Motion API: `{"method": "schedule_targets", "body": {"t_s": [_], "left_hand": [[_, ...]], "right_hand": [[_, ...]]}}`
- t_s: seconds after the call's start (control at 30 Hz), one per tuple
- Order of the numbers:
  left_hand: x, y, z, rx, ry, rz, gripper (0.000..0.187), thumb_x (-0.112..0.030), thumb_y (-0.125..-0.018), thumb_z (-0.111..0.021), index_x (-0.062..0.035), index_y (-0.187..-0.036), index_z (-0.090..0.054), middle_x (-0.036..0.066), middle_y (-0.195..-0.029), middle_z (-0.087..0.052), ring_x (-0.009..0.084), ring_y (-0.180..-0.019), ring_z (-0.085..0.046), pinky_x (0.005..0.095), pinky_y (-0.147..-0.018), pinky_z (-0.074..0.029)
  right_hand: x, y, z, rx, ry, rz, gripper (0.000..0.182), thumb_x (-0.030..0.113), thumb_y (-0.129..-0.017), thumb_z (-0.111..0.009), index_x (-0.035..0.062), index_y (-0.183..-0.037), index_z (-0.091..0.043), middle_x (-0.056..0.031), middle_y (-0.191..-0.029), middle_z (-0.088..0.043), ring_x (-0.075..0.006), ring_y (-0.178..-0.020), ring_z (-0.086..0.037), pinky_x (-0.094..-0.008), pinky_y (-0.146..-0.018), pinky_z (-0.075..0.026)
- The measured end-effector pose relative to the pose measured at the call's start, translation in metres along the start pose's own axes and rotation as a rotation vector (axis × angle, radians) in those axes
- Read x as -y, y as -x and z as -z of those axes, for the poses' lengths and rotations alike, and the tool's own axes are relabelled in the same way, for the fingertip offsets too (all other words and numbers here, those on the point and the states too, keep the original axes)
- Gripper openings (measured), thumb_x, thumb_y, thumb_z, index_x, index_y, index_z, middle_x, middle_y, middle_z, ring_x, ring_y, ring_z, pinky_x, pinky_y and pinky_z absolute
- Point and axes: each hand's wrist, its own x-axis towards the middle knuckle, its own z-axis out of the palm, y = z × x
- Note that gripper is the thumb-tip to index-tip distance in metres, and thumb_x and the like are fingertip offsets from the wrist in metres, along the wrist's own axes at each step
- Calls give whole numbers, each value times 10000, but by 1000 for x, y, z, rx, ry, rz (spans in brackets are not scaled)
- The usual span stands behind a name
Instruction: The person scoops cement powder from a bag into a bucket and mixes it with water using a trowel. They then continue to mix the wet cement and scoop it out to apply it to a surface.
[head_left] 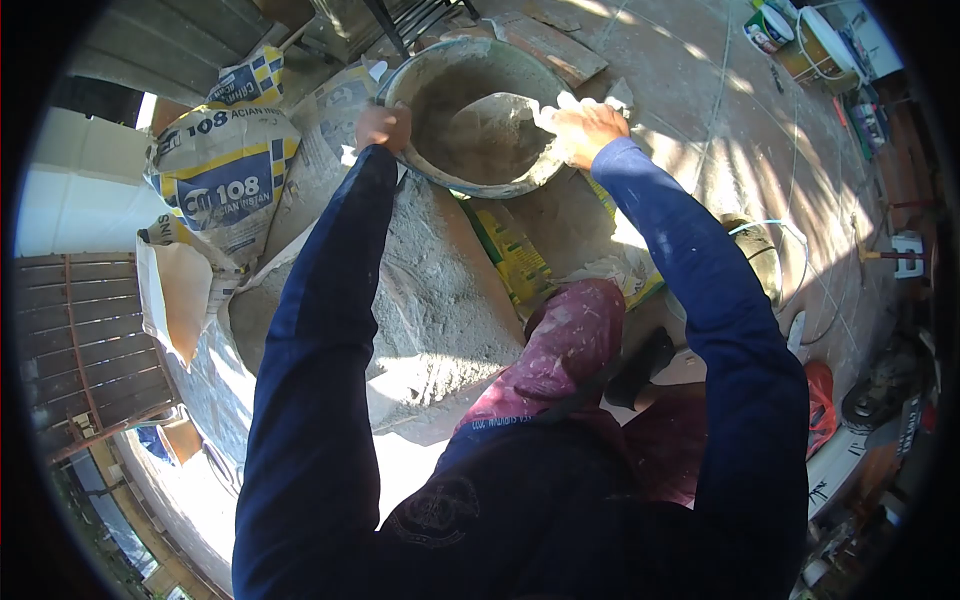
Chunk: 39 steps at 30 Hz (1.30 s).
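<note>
A round, mortar-crusted basin [478, 188] stands in front of me with grey-brown powder inside. My left hand [383, 127] is closed on its left rim. At the right side of the basin, my right hand [583, 130] is closed around the near end of a pale, dusty scoop [492, 118]. The scoop's wide part lies inside the basin, over the powder. Its exact make cannot be told, and the fingers partly hide its end. Just below the basin, between my arms, spreads an opened sack with grey cement powder [440, 285].
Printed paper sacks [225, 185] lean at the left. A yellow-green sack [510, 260] lies under the basin's near side. Behind it is a flat board [555, 50]. Buckets [815, 50] stand at the far right, and a cable [800, 260] loops over the tiled floor.
</note>
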Motion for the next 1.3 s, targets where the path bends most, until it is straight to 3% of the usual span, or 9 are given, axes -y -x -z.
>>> {"method": "schedule_targets", "body": {"t_s": [0.17, 0.33, 0.4, 0.47, 0.53, 0.83, 1.03, 1.13, 1.3], "left_hand": [[3, -5, -6, 13, 9, 18, 610, -433, -851, -565, 88, -1166, -595, 296, -1136, -638, 433, -1098, -603, 423, -937, -474], [6, -7, -8, 9, 10, -31, 558, -429, -858, -567, 66, -1106, -632, 291, -1101, -647, 432, -1061, -615, 431, -909, -484], [19, -31, -14, 87, -38, -79, 554, -402, -838, -603, 110, -1047, -629, 308, -1065, -653, 437, -1051, -618, 424, -919, -485], [37, -53, -24, 117, -197, -255, 481, -410, -844, -596, 19, -1050, -667, 282, -1036, -665, 432, -1020, -627, 435, -891, -490], [30, -60, -15, 171, -369, -447, 442, -418, -851, -583, -32, -1038, -689, 256, -1037, -674, 421, -1017, -630, 438, -879, -491], [10, -52, 1, 181, -78, -160, 363, -343, -882, -517, -47, -1023, -673, 217, -994, -689, 378, -987, -650, 440, -827, -503], [52, -101, -31, 136, -504, -675, 219, -208, -871, -533, -100, -983, -687, 170, -971, -701, 356, -895, -689, 438, -737, -550], [55, -96, -29, 72, -454, -646, 196, -179, -873, -523, -108, -962, -682, 156, -965, -704, 351, -884, -694, 445, -718, -553], [33, -89, -13, 106, -574, -683, 248, -241, -906, -459, -111, -956, -664, 175, -949, -695, 379, -913, -673, 457, -764, -532]], "right_hand": [[-64, 53, -21, -194, -134, -279, 329, 136, -835, -523, 30, -1131, -621, -197, -1098, -631, -342, -1015, -624, -442, -853, -506], [-49, 127, 26, 433, -686, -920, 402, 229, -865, -644, -38, -1162, -603, -175, -986, -682, -220, -856, -659, -339, -743, -520], [-39, 166, -14, 318, -435, -1012, 354, 233, -891, -649, -23, -1133, -613, -137, -847, -671, -207, -657, -629, -328, -595, -514], [-27, 196, -35, 382, -1098, -1069, 296, 273, -922, -632, 9, -1055, -628, -95, -765, -632, -186, -541, -573, -329, -487, -472], [-14, 207, -48, 476, -1217, -1087, 251, 262, -929, -623, 24, -1007, -629, -72, -729, -602, -177, -515, -545, -331, -463, -454], [-16, 215, -135, 236, -873, -912, 237, 236, -877, -639, 3, -918, -641, -130, -722, -625, -261, -648, -623, -377, -622, -502], [-37, 141, -205, 3, -618, -578, 275, 210, -811, -662, -47, -908, -642, -255, -928, -672, -383, -886, -648, -424, -808, -501], [-41, 72, -202, 257, -507, -891, 337, 145, -684, -635, -84, -929, -616, -320, -1002, -637, -443, -1044, -605, -438, -895, -505], [-45, 97, -191, 297, -467, -751, 475, 284, -759, -683, -83, -1051, -612, -310, -1121, -624, -414, -1105, -597, -442, -933, -491]]}}
